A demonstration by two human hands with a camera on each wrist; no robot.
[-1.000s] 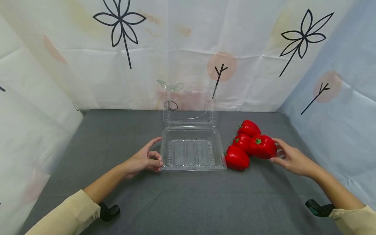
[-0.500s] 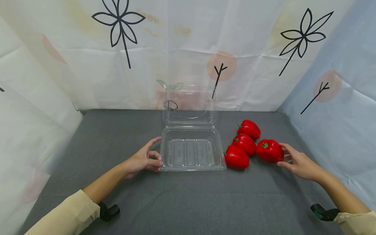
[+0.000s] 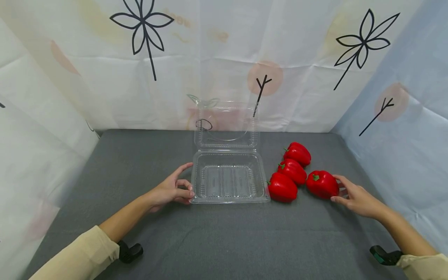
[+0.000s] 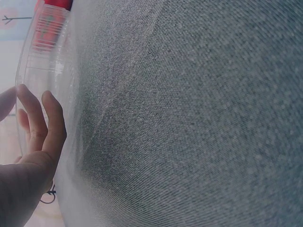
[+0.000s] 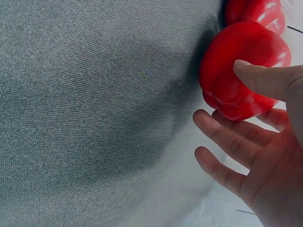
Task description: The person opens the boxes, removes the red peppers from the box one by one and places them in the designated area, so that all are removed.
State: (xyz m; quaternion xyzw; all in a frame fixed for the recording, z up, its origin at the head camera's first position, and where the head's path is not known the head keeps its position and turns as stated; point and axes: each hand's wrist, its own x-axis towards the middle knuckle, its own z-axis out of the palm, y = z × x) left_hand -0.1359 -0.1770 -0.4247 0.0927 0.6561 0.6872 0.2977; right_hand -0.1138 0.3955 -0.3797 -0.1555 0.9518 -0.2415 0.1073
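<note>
A clear plastic clamshell container (image 3: 227,198) lies on the grey cloth with its lid raised at the back; its tray holds nothing. My left hand (image 3: 172,191) grips the container's left rim between thumb and fingers, index finger extended along the side. In the left wrist view those fingers (image 4: 54,123) are at the clear rim. My right hand (image 3: 358,199) holds a red bell pepper (image 3: 322,184) from its right side, thumb on the near face, as the right wrist view shows on the pepper (image 5: 236,52). That pepper sits low at the cloth, green stem facing left.
Between the container and the held pepper, three more red bell peppers stand in a slanting row: front (image 3: 282,188), middle (image 3: 293,172) and back (image 3: 297,154). The front one is right at the container's right edge. A patterned curtain (image 3: 297,50) rises behind the table.
The right hand has brought its bell pepper rightward and down, away from the row of peppers, uncovering the middle one. The left hand and container stay in place.
</note>
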